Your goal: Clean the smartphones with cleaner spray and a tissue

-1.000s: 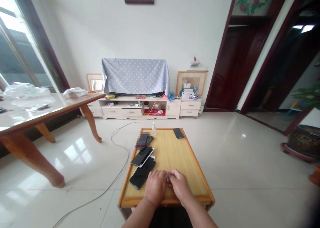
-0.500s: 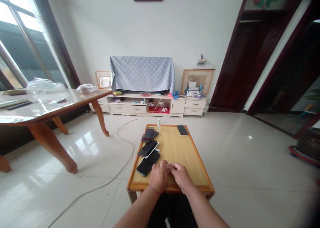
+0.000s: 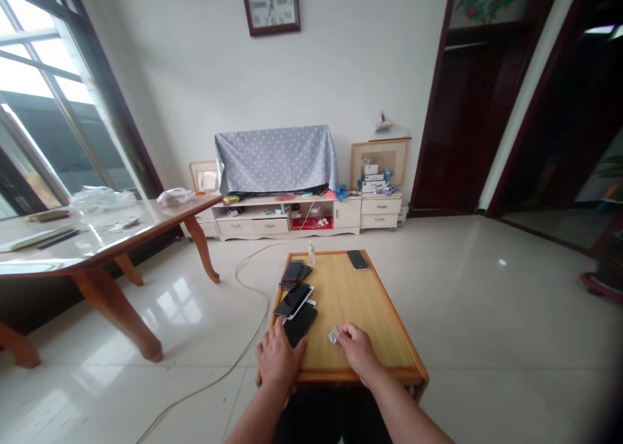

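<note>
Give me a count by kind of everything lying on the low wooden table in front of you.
Phones: 4
Blurred stack, contents unclear: 1
Bottle: 1
Small packet: 1
Total: 7

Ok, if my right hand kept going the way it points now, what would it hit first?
Probably the small crumpled pale scrap on the low bamboo-topped table. It sits right by the fingers of your right hand, and they may already be touching it; depth is hard to judge.
</note>
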The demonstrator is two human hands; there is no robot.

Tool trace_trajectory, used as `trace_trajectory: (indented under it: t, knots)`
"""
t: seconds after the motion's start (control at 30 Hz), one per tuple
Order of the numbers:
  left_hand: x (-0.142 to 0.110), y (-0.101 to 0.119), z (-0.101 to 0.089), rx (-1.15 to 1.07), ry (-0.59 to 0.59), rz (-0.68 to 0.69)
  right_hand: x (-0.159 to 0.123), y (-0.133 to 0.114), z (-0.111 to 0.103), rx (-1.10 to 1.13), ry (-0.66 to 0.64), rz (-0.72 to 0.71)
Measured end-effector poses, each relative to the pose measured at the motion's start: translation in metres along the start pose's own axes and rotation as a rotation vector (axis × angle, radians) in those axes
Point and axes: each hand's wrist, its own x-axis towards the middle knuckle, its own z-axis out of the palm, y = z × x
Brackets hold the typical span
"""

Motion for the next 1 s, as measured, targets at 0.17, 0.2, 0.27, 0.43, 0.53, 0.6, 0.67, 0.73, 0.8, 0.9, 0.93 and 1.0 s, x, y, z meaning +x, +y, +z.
trace_trajectory:
  t: [0.17,0.2,0.27,0.43,0.53,0.6,0.67,0.73,0.8,0.9,0.93,1.0]
  knots:
    - [0.003,-0.002,-0.005,0.034,-0.088,-0.024,0.0,0.002,-0.001,-0.026,0.015,-0.031]
    - [0.003,-0.001,-0.006,0.035,-0.096,-0.025,0.0,0.002,-0.001,-0.031,0.016,-0.037]
    - [0.005,0.0,-0.007,0.034,-0.106,-0.031,0.001,0.002,-0.001,-0.041,0.02,-0.049]
    - [0.007,0.0,-0.009,0.038,-0.126,-0.011,0.0,0.001,-0.001,-0.052,0.031,-0.062]
    - [0.008,0.0,-0.01,0.049,-0.136,0.0,-0.001,0.0,-0.002,-0.054,0.029,-0.06]
    - [0.008,0.0,-0.01,0.054,-0.135,0.01,-0.002,0.0,-0.002,-0.053,0.026,-0.061]
    - [0.006,0.0,-0.01,0.055,-0.132,0.025,-0.002,-0.001,-0.002,-0.05,0.025,-0.065]
    - [0.004,0.0,-0.011,0.049,-0.13,0.038,-0.002,-0.001,-0.002,-0.049,0.027,-0.068]
    - [0.002,0.001,-0.012,0.04,-0.125,0.05,-0.002,-0.002,-0.002,-0.046,0.031,-0.069]
    - [-0.001,0.0,-0.013,0.027,-0.118,0.061,-0.002,-0.003,-0.001,-0.04,0.036,-0.067]
    - [-0.002,-0.001,-0.013,0.023,-0.113,0.07,-0.002,-0.002,-0.001,-0.038,0.037,-0.065]
    - [-0.004,-0.003,-0.012,0.017,-0.094,0.1,-0.002,-0.002,-0.001,-0.03,0.038,-0.06]
